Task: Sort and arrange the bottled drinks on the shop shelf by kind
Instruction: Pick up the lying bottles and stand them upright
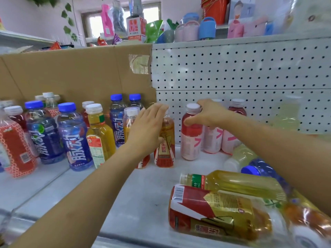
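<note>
We find a white shelf [143, 190] backed on the right by a pegboard [232, 72] and on the left by a sheet of cardboard [71, 74] standing upright against the rear.

Left section: a mixed group stands upright, chiefly blue bottles [75, 140] with blue caps, with yellow and red drinks among them.

Front right: a pile [215, 212] of bottles lies on its side. A large one with a red and gold label is nearest, a yellow tea with a green band lies just behind it, and a blue-capped one and a pale one lie further back.

Rear right: pink bottles [213, 140] stand in a tight cluster against the pegboard.

The left hand [148, 129] reaches in at centre, fingers straight and held together, laid flat against the shoulder of an amber bottle [165, 140] that stands upright mid-shelf. It grips nothing.

The right hand [209, 113] reaches from the right and pinches the neck of a red bottle [190, 135], thumb under the white cap and fingers curled over the top. This bottle stands upright just beside the pink bottles and near the amber bottle, not touching it.
</note>
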A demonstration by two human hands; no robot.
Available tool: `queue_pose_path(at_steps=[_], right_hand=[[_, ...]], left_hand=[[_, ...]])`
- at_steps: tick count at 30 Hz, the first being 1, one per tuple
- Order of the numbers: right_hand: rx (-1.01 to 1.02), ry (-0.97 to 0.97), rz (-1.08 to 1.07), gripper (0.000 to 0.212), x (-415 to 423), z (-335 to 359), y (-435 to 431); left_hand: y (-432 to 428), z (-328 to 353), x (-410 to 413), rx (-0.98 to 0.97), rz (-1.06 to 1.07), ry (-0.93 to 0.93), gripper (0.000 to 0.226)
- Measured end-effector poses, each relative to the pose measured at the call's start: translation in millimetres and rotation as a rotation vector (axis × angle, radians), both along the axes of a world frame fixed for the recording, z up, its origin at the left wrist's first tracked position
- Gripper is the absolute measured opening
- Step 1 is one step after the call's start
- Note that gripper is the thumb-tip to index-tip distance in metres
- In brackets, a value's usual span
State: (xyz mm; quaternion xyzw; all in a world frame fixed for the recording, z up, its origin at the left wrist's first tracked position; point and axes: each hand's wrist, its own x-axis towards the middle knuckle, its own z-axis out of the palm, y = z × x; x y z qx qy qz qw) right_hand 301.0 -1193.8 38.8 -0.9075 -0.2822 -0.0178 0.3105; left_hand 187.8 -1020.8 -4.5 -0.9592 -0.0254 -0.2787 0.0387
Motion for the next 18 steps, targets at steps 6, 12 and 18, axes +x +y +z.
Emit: queue_pose_path(at_steps=[6,12,18], right_hand=[[0.081,0.078,-0.001,0.043,9.5,-13.4,2.6],[-0.078,0.067,0.06,0.073,-30.5,-27.8,-65.4],[-0.386,0.14,0.183,0.053,-78.8,-40.6,-132.2]], left_hand=[[-4.2,0.5,-3.2,-0.125,-0.044,0.024,0.096],[-69.4,-24.0,-68.1,-0.421,-0.383,0.139,0.081],[-107.3,-51.6,-93.8,0.008,-0.479,0.349,0.098]])
